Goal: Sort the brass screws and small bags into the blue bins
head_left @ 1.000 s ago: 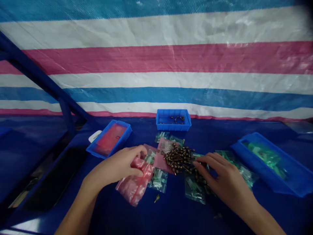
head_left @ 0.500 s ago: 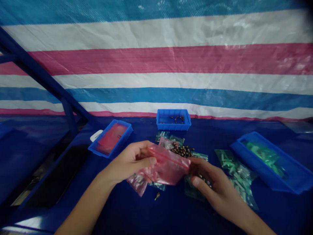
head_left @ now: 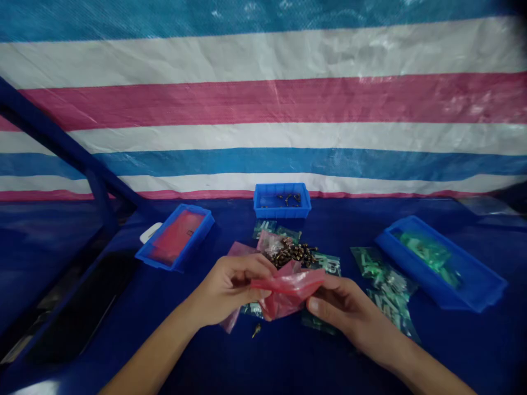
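At the far left of my feed I see a dark flat slab [head_left: 82,307] on the blue table [head_left: 230,373], then a white object [head_left: 150,233] partly hidden behind the left blue tray [head_left: 202,230], which holds flat red sheets of plastic [head_left: 177,237]. Further right I have the left hand [head_left: 230,288] closed in a pinch, thumb against fingers, on the left end of a small red bag [head_left: 286,296]. A paler pink bag [head_left: 241,248] lies flat just behind that hand, and one loose brass-coloured piece [head_left: 256,329] sits on the table in front of it.

The red bag is up between my two hands, in front of the heap of dark bronze metal parts [head_left: 294,252]. It is thin, glossy and see-through in places, pinkish-red with whitish glare along its folds. A deeper red band runs near its upper left edge; the film below bunches and creases, sagging toward the middle. I cannot tell whether anything is inside.

Beyond the heap stands the back blue tray [head_left: 282,212], with a few metal pieces [head_left: 293,199] in it. On the right I have the right hand [head_left: 354,307] gripping the bag's other end between thumb and fingers. Past it lie green packets [head_left: 389,288], near the right blue tray [head_left: 473,296].
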`<control>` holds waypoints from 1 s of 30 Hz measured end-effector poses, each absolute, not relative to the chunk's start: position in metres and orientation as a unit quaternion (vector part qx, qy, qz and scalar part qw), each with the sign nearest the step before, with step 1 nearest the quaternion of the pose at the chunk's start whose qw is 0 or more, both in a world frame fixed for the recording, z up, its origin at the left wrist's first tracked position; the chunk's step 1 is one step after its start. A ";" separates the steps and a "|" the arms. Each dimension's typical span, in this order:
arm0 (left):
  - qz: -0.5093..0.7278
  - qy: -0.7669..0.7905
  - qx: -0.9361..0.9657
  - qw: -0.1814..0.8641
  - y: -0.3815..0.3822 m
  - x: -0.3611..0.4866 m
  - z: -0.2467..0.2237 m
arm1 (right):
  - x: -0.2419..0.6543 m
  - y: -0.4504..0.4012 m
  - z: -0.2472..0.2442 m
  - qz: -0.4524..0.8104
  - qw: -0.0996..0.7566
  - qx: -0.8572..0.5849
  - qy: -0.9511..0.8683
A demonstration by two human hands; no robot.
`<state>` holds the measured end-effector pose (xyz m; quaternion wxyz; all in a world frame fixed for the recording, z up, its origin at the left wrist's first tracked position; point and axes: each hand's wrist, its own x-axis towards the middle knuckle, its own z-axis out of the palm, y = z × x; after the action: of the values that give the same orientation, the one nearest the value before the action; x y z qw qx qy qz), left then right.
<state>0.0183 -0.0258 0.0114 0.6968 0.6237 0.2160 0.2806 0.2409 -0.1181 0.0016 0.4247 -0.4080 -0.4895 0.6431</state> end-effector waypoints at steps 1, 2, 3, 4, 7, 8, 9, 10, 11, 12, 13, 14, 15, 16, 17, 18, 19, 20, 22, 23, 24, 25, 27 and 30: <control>0.284 0.193 0.649 0.679 -0.025 0.018 0.013 | 0.240 -0.118 0.002 0.654 0.420 -0.396 -0.489; 0.284 0.173 0.676 0.657 -0.025 0.017 0.014 | 0.239 -0.118 0.002 0.647 0.423 -0.397 -0.495; 0.279 0.157 0.705 0.632 -0.024 0.016 0.017 | 0.238 -0.119 0.003 0.625 0.433 -0.407 -0.506; 0.269 0.147 0.735 0.604 -0.024 0.015 0.019 | 0.238 -0.119 0.003 0.592 0.447 -0.423 -0.520; 0.218 0.139 0.828 0.497 -0.027 0.013 0.026 | 0.239 -0.118 0.004 0.492 0.474 -0.472 -0.557; 0.203 0.145 0.853 0.458 -0.029 0.013 0.027 | 0.240 -0.118 0.004 0.475 0.475 -0.483 -0.561; 0.193 0.156 0.872 0.421 -0.031 0.013 0.026 | 0.241 -0.118 0.005 0.466 0.473 -0.493 -0.561; 0.186 0.173 0.884 0.392 -0.033 0.014 0.024 | 0.242 -0.118 0.005 0.461 0.473 -0.501 -0.559; 0.187 0.189 0.889 0.373 -0.034 0.015 0.022 | 0.243 -0.118 0.005 0.459 0.472 -0.506 -0.557; 0.195 0.207 0.887 0.364 -0.035 0.016 0.019 | 0.244 -0.118 0.004 0.456 0.473 -0.509 -0.556; 0.207 0.227 0.878 0.366 -0.035 0.017 0.015 | 0.245 -0.119 0.004 0.453 0.471 -0.513 -0.557; 0.224 0.248 0.864 0.376 -0.035 0.019 0.012 | 0.245 -0.120 0.002 0.450 0.467 -0.516 -0.559; 0.242 0.272 0.845 0.392 -0.035 0.020 0.009 | 0.245 -0.121 0.001 0.446 0.462 -0.521 -0.562; 0.259 0.301 0.820 0.412 -0.034 0.022 0.007 | 0.245 -0.122 -0.001 0.445 0.455 -0.527 -0.563; 0.275 0.331 0.791 0.436 -0.033 0.023 0.005 | 0.244 -0.123 -0.003 0.448 0.450 -0.533 -0.559; 0.287 0.358 0.759 0.463 -0.033 0.024 0.004 | 0.243 -0.124 -0.005 0.456 0.452 -0.536 -0.548; 0.296 0.376 0.726 0.493 -0.032 0.024 0.003 | 0.241 -0.125 -0.006 0.469 0.460 -0.535 -0.531; 0.302 0.384 0.696 0.526 -0.031 0.025 0.003 | 0.240 -0.125 -0.007 0.485 0.475 -0.530 -0.508; 0.306 0.369 0.651 0.588 -0.031 0.027 0.003 | 0.238 -0.124 -0.007 0.512 0.503 -0.519 -0.465; 0.303 0.353 0.642 0.610 -0.031 0.027 0.002 | 0.238 -0.123 -0.007 0.514 0.512 -0.517 -0.454; 0.300 0.337 0.644 0.617 -0.031 0.028 0.002 | 0.239 -0.122 -0.006 0.506 0.515 -0.520 -0.456; 0.301 0.320 0.663 0.606 -0.031 0.028 0.000 | 0.240 -0.122 -0.006 0.488 0.514 -0.523 -0.473; 0.319 0.278 0.740 0.523 -0.032 0.029 -0.002 | 0.243 -0.120 -0.005 0.430 0.509 -0.517 -0.537; 0.379 0.218 0.842 0.316 -0.035 0.030 -0.003 | 0.247 -0.119 -0.004 0.331 0.501 -0.498 -0.625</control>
<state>0.0295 -0.0345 -0.0035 0.3160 0.8421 0.2185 0.3785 0.2474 -0.1192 -0.0043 0.5012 -0.4982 -0.6253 0.3310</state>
